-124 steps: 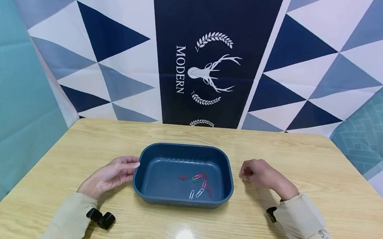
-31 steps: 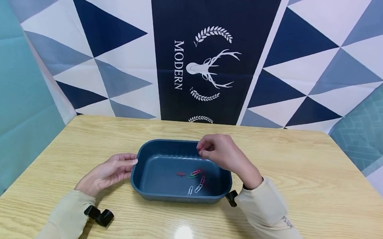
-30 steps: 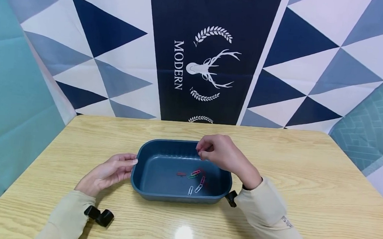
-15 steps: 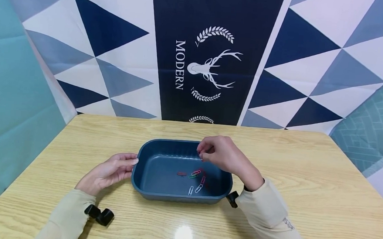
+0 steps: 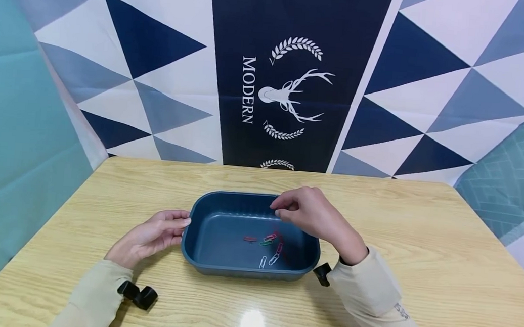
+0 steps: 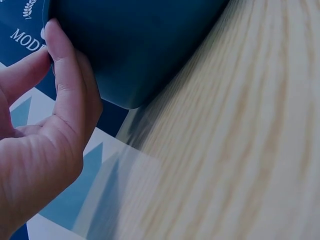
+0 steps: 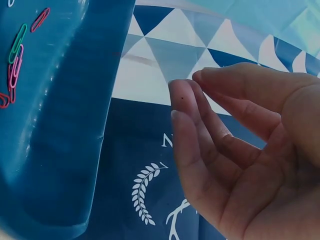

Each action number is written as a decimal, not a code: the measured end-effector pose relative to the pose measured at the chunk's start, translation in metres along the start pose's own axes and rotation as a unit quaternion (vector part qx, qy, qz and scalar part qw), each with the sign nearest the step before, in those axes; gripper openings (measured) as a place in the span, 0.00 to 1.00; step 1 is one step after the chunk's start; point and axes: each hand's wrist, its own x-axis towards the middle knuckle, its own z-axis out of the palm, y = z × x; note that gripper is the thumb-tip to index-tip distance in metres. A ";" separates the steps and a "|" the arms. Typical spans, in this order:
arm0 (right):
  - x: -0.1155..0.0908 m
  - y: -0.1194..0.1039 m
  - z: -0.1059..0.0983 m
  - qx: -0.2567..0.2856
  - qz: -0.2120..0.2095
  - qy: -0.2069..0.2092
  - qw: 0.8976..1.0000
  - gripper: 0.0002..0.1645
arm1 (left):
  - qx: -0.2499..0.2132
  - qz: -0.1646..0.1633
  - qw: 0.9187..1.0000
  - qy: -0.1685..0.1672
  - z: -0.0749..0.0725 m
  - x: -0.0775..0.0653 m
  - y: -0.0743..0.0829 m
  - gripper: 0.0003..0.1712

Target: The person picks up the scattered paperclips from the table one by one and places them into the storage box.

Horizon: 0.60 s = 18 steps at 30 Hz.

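A dark blue rectangular box [image 5: 211, 266] stands on the table, with several paper clips on its floor: a green paper clip [image 5: 265, 243], a white paper clip [image 5: 262, 262] and red and pink ones, among them a pink paper clip [image 7: 17, 67]. My left hand [image 5: 154, 234] pinches the box's left rim, thumb on the edge and fingers against the outer wall. Over the back right rim, my right hand [image 5: 315, 215] hovers with thumb and fingertips parted and nothing visible between them. A faint red blur [image 5: 275, 228] shows just below those fingertips; its shape is unclear.
Light wooden table [image 5: 420, 255] lies around the box. Behind it hangs a patterned cloth [image 5: 285, 94] with triangles and a deer head. Black wrist mounts [image 5: 137, 295] sit at both cuffs.
My right hand came from the table at right to above the box, a small red thing at its fingertips. Those fingertips have since parted and the red thing has left them. The left hand has stayed.
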 end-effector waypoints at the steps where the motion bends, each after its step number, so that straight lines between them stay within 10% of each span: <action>1: 0.000 0.001 -0.001 -0.001 -0.002 0.002 1.000 0.08 | -0.002 0.001 1.000 -0.002 0.000 0.001 -0.001 0.06; 18: -0.009 0.005 -0.009 -0.005 0.007 0.018 1.000 0.08 | 0.002 0.014 1.000 0.006 0.001 0.001 -0.003 0.06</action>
